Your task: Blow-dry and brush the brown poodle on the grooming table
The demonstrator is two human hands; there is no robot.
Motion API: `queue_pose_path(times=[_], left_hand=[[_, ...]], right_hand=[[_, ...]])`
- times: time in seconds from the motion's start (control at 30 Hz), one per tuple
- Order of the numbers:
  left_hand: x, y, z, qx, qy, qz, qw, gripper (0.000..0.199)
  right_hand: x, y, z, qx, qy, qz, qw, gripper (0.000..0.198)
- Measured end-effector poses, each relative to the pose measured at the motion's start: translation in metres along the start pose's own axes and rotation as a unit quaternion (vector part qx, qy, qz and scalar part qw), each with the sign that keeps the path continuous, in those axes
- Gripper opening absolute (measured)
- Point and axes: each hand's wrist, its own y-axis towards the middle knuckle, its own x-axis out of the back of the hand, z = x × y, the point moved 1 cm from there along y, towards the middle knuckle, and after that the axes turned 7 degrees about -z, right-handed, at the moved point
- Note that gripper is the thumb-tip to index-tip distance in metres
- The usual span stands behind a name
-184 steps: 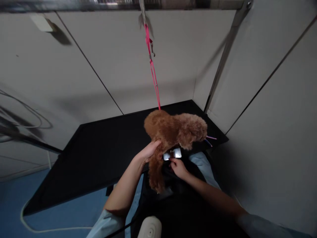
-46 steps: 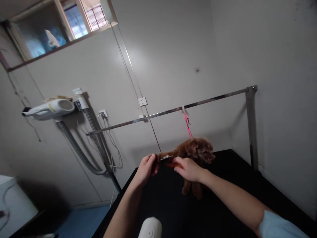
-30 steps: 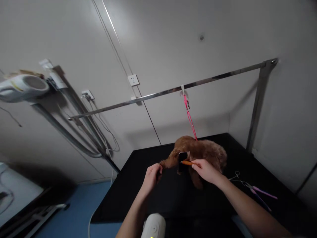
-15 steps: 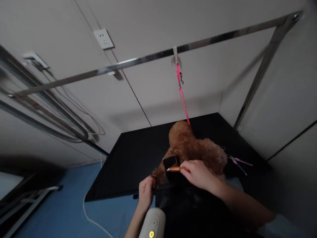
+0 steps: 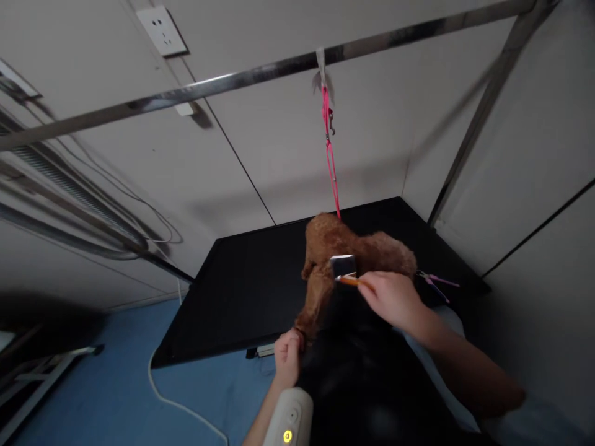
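Observation:
A brown curly-coated dog is on the black table, with a pink leash running up from it. My left hand is closed around the end of one of its legs, which is stretched toward me. Between the fingers of my right hand is the orange handle of a slicker brush. The brush's broad, flat head is at the dog's side, near the top of the held leg. Whether its bristles touch the coat is hidden.
A metal bar crosses above the table and carries the leash. Pink-and-purple pliers-like tools lie right of the dog. A white device with a yellow light is in the foreground. Hoses hang at left; a white cable lies on the floor.
My right hand has moved the slicker brush up the leg, away from my left hand, to the dog's side. My left hand keeps its hold. The camera view has shifted.

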Motion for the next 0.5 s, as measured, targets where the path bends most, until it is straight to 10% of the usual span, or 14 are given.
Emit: queue_pose_path(times=[0.23, 0.37, 0.5], left_hand=[[-0.012, -0.017, 0.015, -0.05, 0.017, 0.041, 0.998, 0.051], [-0.018, -0.026, 0.031, -0.05, 0.032, 0.067, 0.996, 0.05], [-0.023, -0.032, 0.042, -0.037, 0.051, 0.063, 0.996, 0.051]], right_hand=[[0.021, 0.035, 0.012, -0.003, -0.143, 0.038, 0.989, 0.028], [0.024, 0.053, 0.024, 0.123, -0.131, 0.138, 0.974, 0.022], [0.029, 0.064, 0.027, 0.066, -0.18, 0.104, 0.976, 0.023]])
